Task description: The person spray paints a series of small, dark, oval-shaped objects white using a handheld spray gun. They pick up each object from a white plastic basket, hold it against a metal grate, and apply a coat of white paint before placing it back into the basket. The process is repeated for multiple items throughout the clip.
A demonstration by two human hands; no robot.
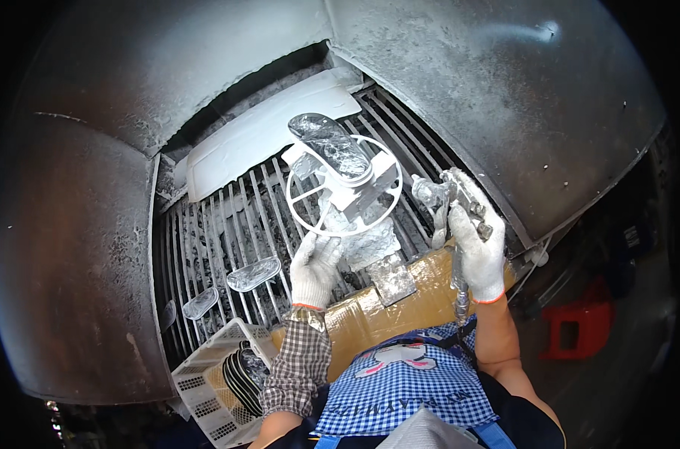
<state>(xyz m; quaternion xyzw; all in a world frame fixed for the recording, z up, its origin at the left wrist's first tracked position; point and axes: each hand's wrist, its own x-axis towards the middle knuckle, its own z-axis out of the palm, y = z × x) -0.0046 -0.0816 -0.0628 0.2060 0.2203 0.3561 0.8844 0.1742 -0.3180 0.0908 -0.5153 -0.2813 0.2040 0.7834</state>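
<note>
Beyond the blue checked apron (pixel 415 367), two gloved hands are held well apart. The closed right hand (pixel 480 243) is wrapped around one spray gun (pixel 431 194), whose head is pointed toward one white wheel (pixel 307 194). The wheel's near rim is touched by the fingers of the left hand (pixel 315 271); whether it is pinched cannot be told. Over the wheel's middle, one long rounded piece (pixel 331 146) with a dark, glossy top is carried. The step in hand is judged to be spraying of this piece; for the next move, steady aim and a controlled turn of the wheel seem called for.

Counted outward, there are one white crate (pixel 194 379), in which dark pieces (pixel 244 374) are stacked too closely to be counted; one brown taped ledge (pixel 347 322); three smaller rounded pieces (pixel 254 275) at the left of one slatted grate (pixel 239 217), the leftmost dimly seen; and, farthest, one pale sheet (pixel 257 131).
</note>
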